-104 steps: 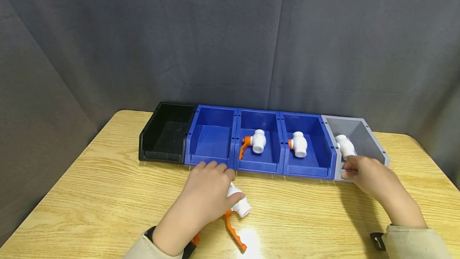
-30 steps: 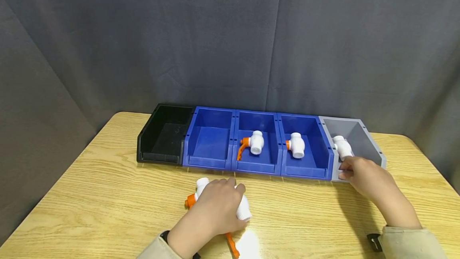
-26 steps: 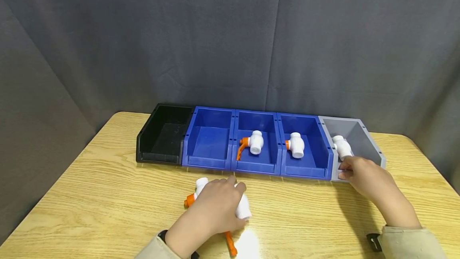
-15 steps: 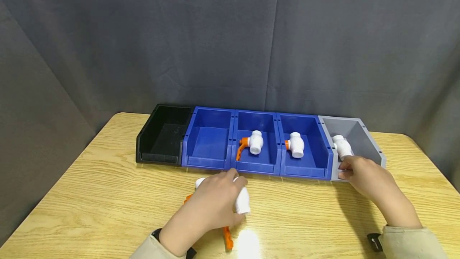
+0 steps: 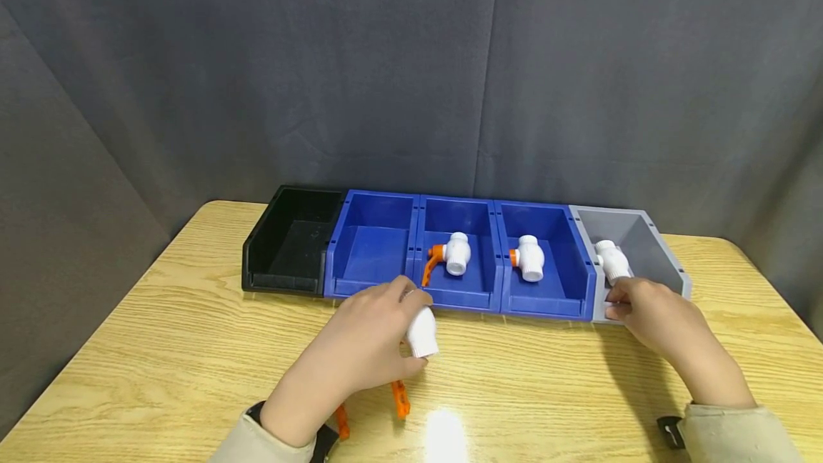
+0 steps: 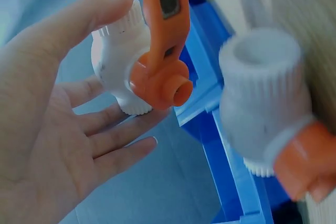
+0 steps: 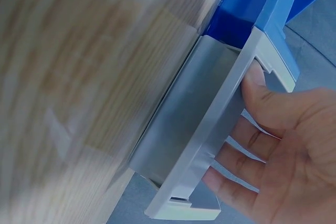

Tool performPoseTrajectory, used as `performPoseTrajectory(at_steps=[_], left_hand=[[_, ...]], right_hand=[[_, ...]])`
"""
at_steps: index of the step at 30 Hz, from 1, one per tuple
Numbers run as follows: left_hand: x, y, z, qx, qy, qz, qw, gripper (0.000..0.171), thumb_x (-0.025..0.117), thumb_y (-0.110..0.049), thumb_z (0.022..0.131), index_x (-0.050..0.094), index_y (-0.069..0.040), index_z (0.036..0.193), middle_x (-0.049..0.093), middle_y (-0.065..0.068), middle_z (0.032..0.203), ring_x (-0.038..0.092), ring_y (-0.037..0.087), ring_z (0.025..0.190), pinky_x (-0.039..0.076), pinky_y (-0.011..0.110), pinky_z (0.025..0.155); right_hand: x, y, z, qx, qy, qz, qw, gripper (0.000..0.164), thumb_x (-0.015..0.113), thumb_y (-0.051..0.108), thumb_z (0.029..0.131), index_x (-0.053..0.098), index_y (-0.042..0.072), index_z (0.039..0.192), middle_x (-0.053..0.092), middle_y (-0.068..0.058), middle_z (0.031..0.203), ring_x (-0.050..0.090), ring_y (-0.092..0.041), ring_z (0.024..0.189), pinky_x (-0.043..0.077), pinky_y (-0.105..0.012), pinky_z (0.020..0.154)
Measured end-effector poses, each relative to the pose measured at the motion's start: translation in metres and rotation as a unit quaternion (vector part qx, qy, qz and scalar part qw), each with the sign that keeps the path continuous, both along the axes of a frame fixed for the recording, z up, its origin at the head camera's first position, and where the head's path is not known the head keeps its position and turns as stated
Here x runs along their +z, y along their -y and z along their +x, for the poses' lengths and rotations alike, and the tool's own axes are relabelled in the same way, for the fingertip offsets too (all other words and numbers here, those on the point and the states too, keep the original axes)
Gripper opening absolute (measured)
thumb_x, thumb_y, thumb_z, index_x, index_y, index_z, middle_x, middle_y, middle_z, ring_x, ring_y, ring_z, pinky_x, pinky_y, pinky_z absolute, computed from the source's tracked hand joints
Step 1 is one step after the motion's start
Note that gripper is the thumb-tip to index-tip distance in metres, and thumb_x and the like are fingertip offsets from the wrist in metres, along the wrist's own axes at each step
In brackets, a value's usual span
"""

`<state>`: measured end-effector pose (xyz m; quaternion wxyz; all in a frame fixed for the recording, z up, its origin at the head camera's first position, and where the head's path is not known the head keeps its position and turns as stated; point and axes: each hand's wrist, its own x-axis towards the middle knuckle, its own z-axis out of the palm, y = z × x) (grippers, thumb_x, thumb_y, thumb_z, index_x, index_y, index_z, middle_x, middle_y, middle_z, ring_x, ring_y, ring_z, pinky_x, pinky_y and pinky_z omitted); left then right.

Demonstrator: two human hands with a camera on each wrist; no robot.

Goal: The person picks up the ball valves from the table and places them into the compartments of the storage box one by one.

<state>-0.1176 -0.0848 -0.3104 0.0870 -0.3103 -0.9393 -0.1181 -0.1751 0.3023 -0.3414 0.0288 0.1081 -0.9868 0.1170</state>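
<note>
My left hand (image 5: 366, 338) grips a white ball valve (image 5: 421, 334) with an orange lever, thumb on one ribbed end and fingers on the other. In the left wrist view, a second ball valve (image 6: 265, 90) with an orange cap stands beside the held valve (image 6: 113, 59). From the head it is mostly hidden under my left hand, with an orange lever end (image 5: 342, 421) showing. At the far right, my right hand (image 5: 662, 316) holds the front lip of the grey bin (image 7: 176, 177), fingers curled at its rim. A white valve (image 5: 612, 260) lies inside, close behind the fingertips.
A black bin (image 5: 286, 281) and several blue bins (image 5: 373, 256) stand in a row left of the grey one. Orange-and-white valves (image 5: 457, 252) lie in two blue bins. Behind the wooden table (image 5: 161, 334) hangs a grey curtain (image 5: 386, 77).
My left hand has shifted the valve up and slightly left, toward the bins, and its orange lever has moved along. The right hand stays at the grey bin.
</note>
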Motion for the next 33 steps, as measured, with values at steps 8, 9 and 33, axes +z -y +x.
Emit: performPoseTrajectory(at_steps=[8,9,33], left_hand=[[0.009,0.016,-0.006,0.037,-0.016,0.013,0.9991,0.063,0.089,-0.033,0.070,0.063,-0.013,0.123,0.061,0.004,0.116,0.061,0.021,0.091,0.054,0.038,0.078],[0.010,0.017,-0.006,0.039,-0.018,0.013,0.9990,0.063,0.089,-0.033,0.070,0.062,-0.012,0.123,0.061,0.005,0.117,0.062,0.022,0.093,0.054,0.039,0.078],[0.010,0.042,-0.028,0.076,-0.084,0.027,0.9932,0.070,0.088,-0.030,0.074,0.058,-0.012,0.134,0.053,0.013,0.136,0.058,0.031,0.117,0.053,0.045,0.092]], right_hand=[[0.001,0.001,0.001,-0.002,0.003,0.003,1.000,0.009,0.076,0.010,0.084,0.069,0.007,0.089,0.069,-0.013,0.086,0.065,-0.034,0.080,0.049,-0.055,0.061],[0.001,0.001,0.001,-0.002,0.003,0.003,1.000,0.009,0.076,0.010,0.084,0.069,0.007,0.089,0.069,-0.013,0.086,0.065,-0.034,0.080,0.049,-0.056,0.061],[0.001,0.001,0.000,0.002,-0.002,0.005,1.000,0.009,0.076,0.009,0.083,0.069,0.007,0.089,0.069,-0.013,0.085,0.064,-0.033,0.078,0.049,-0.055,0.061]])
